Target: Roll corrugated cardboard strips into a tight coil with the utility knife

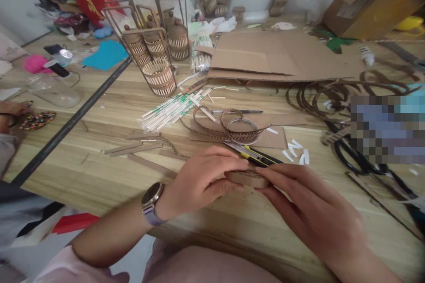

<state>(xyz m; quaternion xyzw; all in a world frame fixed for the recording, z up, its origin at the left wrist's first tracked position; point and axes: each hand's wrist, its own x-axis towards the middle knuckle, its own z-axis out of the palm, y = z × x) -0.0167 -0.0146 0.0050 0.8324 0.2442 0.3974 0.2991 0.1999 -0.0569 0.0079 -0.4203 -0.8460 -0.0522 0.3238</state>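
Observation:
Between both hands, just above the table's near edge, is a small round cardboard piece with a pale rim. My left hand wraps its fingers and thumb around the left side of it. On the opposite side my right hand pinches the rim between thumb and fingers. Part of the piece is hidden under the fingers. Right behind the hands lies a yellow-and-black utility knife. Farther back, curled strips of corrugated cardboard rest on a flat cardboard sheet.
Several cardboard lanterns with wire-like frames stand at the back left. Bundled wooden sticks and a pen lie mid-table. Black scissors and coiled cardboard strips are at right. Another person's hand is at far left.

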